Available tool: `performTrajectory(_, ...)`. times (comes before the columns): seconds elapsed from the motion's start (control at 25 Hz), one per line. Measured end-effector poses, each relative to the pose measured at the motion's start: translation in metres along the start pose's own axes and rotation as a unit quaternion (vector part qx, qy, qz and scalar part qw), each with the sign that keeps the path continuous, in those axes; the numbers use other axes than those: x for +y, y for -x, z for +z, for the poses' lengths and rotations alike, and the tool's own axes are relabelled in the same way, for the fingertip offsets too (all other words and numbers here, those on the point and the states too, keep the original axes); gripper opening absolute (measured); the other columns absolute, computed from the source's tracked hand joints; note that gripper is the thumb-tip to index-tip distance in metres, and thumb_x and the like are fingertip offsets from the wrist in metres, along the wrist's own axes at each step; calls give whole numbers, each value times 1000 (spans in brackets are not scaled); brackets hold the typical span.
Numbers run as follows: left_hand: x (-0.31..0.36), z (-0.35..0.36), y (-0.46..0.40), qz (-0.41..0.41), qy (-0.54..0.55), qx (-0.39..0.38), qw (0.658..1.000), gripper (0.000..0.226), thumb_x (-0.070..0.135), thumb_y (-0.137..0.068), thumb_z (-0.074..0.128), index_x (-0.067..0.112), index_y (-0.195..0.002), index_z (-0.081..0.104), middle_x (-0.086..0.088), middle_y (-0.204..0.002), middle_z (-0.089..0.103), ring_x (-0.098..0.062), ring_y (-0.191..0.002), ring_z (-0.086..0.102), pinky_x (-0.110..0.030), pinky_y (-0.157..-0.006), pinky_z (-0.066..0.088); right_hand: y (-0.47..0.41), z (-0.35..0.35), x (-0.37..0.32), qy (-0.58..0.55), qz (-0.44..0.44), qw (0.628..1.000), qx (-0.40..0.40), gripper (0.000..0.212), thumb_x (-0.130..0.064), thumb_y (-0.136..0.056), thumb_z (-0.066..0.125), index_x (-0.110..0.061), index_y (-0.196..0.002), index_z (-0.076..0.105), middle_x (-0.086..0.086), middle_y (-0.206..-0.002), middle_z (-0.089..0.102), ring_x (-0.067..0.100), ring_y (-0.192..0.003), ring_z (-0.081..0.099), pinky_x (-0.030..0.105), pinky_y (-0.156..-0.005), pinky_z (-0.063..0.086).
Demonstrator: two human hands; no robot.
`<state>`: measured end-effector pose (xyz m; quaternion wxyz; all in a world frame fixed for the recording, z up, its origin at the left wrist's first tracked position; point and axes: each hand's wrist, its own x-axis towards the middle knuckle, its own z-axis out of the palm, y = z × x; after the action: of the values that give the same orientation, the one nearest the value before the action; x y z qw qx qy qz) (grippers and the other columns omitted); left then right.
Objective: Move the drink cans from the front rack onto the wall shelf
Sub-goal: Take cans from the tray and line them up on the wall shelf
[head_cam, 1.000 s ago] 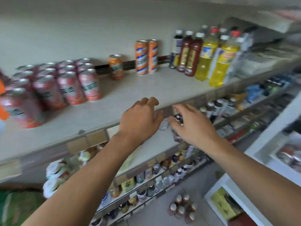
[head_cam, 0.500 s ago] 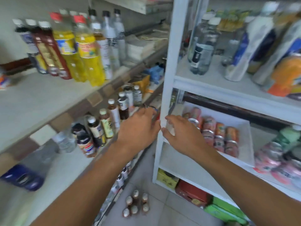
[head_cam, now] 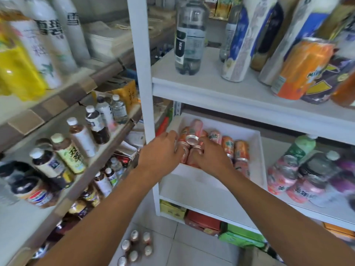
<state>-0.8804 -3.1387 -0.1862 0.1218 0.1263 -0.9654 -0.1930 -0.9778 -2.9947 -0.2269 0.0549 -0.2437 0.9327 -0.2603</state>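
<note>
From the head view, I have both hands down in the white tray [head_cam: 257, 150] on the middle level of the front rack [head_cam: 143, 93], where the cans [head_cam: 237, 150] stand packed upright in a tight cluster. My left hand [head_cam: 161, 152] reaches in beside the rack post, its fingers curled against the nearest pink can at the left of the cluster; whether they actually close round it I cannot tell, since the back of the hand hides them. My right hand [head_cam: 209, 156] lies over the tops of the cans beside it, fingers bent down among the rims, and its grip is hidden too. I judge the two hands come in together so that I can lift several cans in one go.

The cans are smooth thin metal cylinders, pink and orange printed sleeves with bare silver lids [head_cam: 192, 139] and raised rims, likely slick and easy to dent. The tray is plain, matte and straight-walled, which keeps them from rolling off. The wall shelf [head_cam: 80, 87] runs along the left, a flat pale board with a taped front edge, already carrying tall plastic bottles [head_cam: 51, 41], so cans must go in the gaps between
</note>
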Motion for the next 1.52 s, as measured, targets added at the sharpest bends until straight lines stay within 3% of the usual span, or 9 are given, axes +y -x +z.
performTrajectory(0.2,-7,28,-25,-28,5,6,1000,32,39,-96,45,21,-121,52,-1,-115,63,-27,-103,61,-43,-81,53,-66,34,37,-66,89,994,-4,60,-49,-90,57,-16,-137,40,10,-127,60,30,-106,63,33,-78,47)
performTrajectory(0.48,-19,57,-53,-33,2,18,999,32,39,-96,45,22,-122,51,1,-113,62,-25,-99,62,-45,-79,54,-128,84,50,-51,147,988,26,84,-68,-80,52,-20,-144,26,16,-136,52,38,-117,55,47,-90,53)
performTrajectory(0.68,-20,64,-53,-51,33,1,998,32,38,-93,48,23,-120,54,2,-107,65,-22,-95,62,-44,-79,54,-140,89,47,-128,215,967,39,84,-57,-77,64,-13,-140,30,13,-132,52,37,-115,55,48,-86,56)
performTrajectory(0.88,-17,43,-46,-104,96,-19,990,32,40,-93,53,22,-119,58,2,-109,66,-20,-97,63,-40,-85,53,-95,57,35,-350,265,899,-10,90,-82,-66,51,-16,-128,53,5,-116,64,25,-101,64,45,-84,58)
performTrajectory(1.0,-19,31,-41,-148,127,-60,979,34,41,-93,53,19,-119,58,0,-112,66,-19,-94,61,-31,-81,49,-49,41,27,-525,247,814,-36,41,-51,-91,53,-19,-115,60,9,-116,64,22,-99,64,37,-80,56)
performTrajectory(1.12,-21,15,-31,-199,180,-101,958,42,46,-95,48,17,-123,58,0,-111,64,-17,-90,57,-27,-77,42,-8,19,7,-648,223,722,-90,23,-26,-95,49,-11,-109,60,15,-99,66,23,-86,63,34,-73,50)
performTrajectory(1.24,-32,-3,-13,-197,310,-115,923,43,58,-92,49,23,-113,63,5,-104,65,-11,-87,62,-31,-82,47,13,4,-20,-687,165,691,-150,33,-24,-93,42,-6,-114,58,16,-97,67,23,-84,62,32,-69,48)
performTrajectory(1.36,-43,-26,15,-189,481,-89,851,60,69,-79,57,24,-118,62,5,-116,69,-11,-109,65,-41,-97,50,20,2,-53,-673,108,704,-200,54,-32,-82,48,-3,-127,56,18,-107,67,24,-89,62,32,-72,50)
performTrajectory(1.52,-54,-76,60,-214,588,78,776,40,33,-86,68,10,-117,56,-15,-114,69,-24,-97,71,-36,-83,58,29,11,-115,-577,12,767,-280,52,-30,-78,47,-12,-124,59,11,-112,70,25,-100,65,36,-80,56)
